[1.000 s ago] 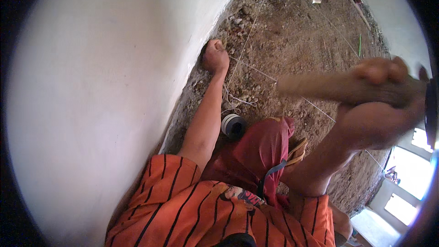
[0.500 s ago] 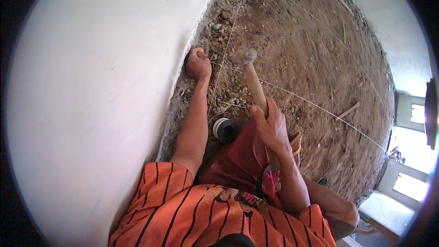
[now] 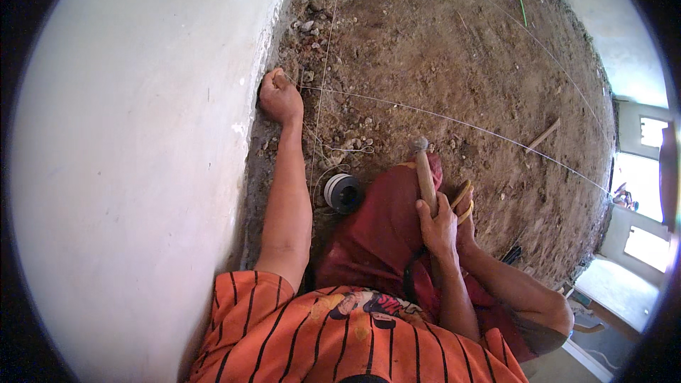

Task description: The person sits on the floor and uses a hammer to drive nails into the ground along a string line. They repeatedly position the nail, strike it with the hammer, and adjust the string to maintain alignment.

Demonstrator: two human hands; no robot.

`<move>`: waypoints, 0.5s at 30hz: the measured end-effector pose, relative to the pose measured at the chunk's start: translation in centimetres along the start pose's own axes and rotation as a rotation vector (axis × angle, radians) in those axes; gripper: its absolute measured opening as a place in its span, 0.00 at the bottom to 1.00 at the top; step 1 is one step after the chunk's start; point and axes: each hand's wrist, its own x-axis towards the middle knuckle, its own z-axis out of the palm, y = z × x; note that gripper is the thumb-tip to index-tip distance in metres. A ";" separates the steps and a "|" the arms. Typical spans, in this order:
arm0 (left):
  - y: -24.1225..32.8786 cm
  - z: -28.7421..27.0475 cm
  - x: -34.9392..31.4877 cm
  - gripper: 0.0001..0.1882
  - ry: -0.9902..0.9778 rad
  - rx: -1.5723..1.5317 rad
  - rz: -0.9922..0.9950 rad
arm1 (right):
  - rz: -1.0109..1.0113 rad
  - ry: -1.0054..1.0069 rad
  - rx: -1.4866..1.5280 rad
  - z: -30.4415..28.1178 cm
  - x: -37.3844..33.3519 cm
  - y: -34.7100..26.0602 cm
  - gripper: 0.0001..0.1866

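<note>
My left hand (image 3: 281,97) is closed in a fist low against the foot of the white wall. Whatever its fingers grip is hidden. A thin white string (image 3: 397,104) runs from beside that fist across the soil to the right. In my right hand (image 3: 438,227) is a hammer (image 3: 425,176), held by its wooden handle. Its small greyish head points away from me, over my bent knee. Between my left forearm and the knee lies a spool (image 3: 342,193), dark with a white band, with loose string curling beside it.
The white wall (image 3: 142,113) rises close along my left. Bare brown soil (image 3: 454,50) with stones (image 3: 306,26) spreads ahead. Another string crosses lengthwise near the wall. A stick (image 3: 543,135) lies at the right, and a green strip (image 3: 523,8) farther off.
My right hand has drawn the hammer back toward me, from above the soil near the left hand to over my knee. The left fist stays at the wall's foot; the view has shifted slightly.
</note>
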 end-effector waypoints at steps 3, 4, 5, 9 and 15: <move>-0.6 0.8 0.2 0.11 0.028 0.109 0.058 | 0.091 -0.060 -0.020 0.9 0.5 0.6 0.28; -0.3 0.9 -0.1 0.12 -0.019 0.184 0.135 | 0.173 -0.107 -0.062 0.7 0.9 0.5 0.28; -0.5 0.7 0.1 0.12 -0.043 0.191 0.170 | 0.175 -0.137 -0.045 0.8 1.2 0.0 0.27; -0.1 -0.4 0.5 0.12 -0.115 0.103 0.115 | 0.127 -0.073 0.009 0.3 0.5 -1.3 0.22; -4.1 1.1 1.4 0.12 -0.071 -0.099 0.031 | -0.001 -0.001 0.062 0.2 0.8 0.0 0.22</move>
